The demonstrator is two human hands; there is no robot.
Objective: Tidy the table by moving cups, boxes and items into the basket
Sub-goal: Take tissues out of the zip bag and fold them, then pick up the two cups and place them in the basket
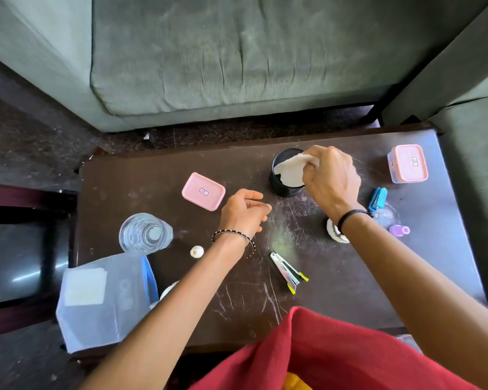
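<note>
We are at the step of filling the black mesh basket [286, 178]. Our left hand [244, 213] hovers half curled, holding nothing. Our right hand [331, 178] pinches a white cloth [289, 170] at the basket's mouth; next it should let go.

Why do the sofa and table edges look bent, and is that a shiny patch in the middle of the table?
Head view: the wide-angle lens bows straight lines, so the table edges and sofa curve outward near the borders. A soft pale glare lies on the scratched tabletop below the left hand. The right hand and the white cloth it grips are slightly soft; corners darken a little.
</note>
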